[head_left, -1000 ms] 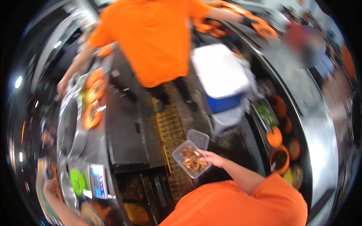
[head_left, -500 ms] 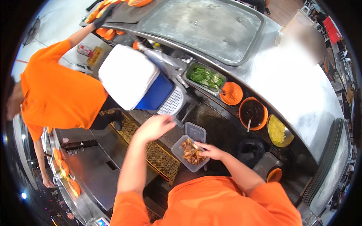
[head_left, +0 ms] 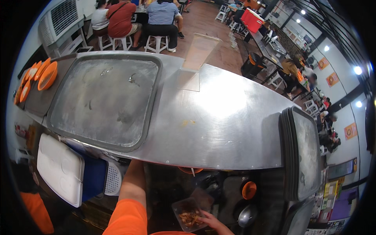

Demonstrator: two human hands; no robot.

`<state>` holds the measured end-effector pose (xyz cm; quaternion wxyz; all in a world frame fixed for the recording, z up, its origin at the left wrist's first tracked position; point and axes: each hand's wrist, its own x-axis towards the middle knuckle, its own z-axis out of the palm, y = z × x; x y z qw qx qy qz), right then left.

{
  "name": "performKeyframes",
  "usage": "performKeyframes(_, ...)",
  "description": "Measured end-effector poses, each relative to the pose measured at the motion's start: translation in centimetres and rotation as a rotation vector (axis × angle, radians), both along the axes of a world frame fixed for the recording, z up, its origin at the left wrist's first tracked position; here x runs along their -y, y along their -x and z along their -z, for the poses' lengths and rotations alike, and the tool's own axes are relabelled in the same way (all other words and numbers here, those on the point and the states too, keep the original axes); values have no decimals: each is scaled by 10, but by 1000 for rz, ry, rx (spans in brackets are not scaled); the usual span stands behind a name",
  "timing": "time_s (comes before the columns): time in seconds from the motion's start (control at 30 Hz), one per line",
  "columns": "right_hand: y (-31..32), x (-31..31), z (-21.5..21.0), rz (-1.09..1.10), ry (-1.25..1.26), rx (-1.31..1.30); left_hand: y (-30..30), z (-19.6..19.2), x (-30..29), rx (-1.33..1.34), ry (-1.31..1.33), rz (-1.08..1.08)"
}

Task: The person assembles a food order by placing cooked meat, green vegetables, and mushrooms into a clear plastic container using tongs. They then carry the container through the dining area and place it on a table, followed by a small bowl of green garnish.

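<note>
My right hand [head_left: 212,221] grips the side of a clear plastic takeaway container [head_left: 178,207]. Browned chunks of cooked food, possibly meat, [head_left: 189,218] fill part of it, and its clear lid [head_left: 203,197] hangs open on the far side. My left forearm [head_left: 133,182] reaches forward beneath the counter's near edge, which hides the hand and its fingers. An orange bowl [head_left: 188,170] with a pale handle sticking out shows only partly below that edge, right of my left arm.
A steel counter [head_left: 219,137] spans the front, bearing a large grey tray [head_left: 98,105]. Several stacked trays [head_left: 299,156] stand at right. A blue-and-white cooler [head_left: 62,168] is at left, near a co-worker's orange sleeve [head_left: 37,213]. A metal ladle [head_left: 247,216] lies right.
My view has tilted up toward the counter and seating area. My left hand has gone from above the container to under the counter edge. The right hand still holds the container.
</note>
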<state>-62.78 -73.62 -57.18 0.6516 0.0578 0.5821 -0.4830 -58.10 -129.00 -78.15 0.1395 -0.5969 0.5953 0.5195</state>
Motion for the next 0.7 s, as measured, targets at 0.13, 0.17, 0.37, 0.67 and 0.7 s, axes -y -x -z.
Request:
performKeyframes(0.13, -16, -2, 13, 158, 51, -133, 3, -3, 8, -33, 27, -14)
performKeyframes(0.17, -14, 2, 23, 119, 37, -176, -4, 0, 13, -52, 47, -26)
performKeyframes(0.37, -40, 35, 32, 32, -28, -215, -86, 23, 33, -138, 122, 79)
performKeyframes(0.67, -25, 70, 30, -47, 122, -56, -137, -112, 83, 85, 180, 226)
performKeyframes(0.7, -22, 70, 35, -64, 113, -41, -133, -144, 80, 191, 125, 287)
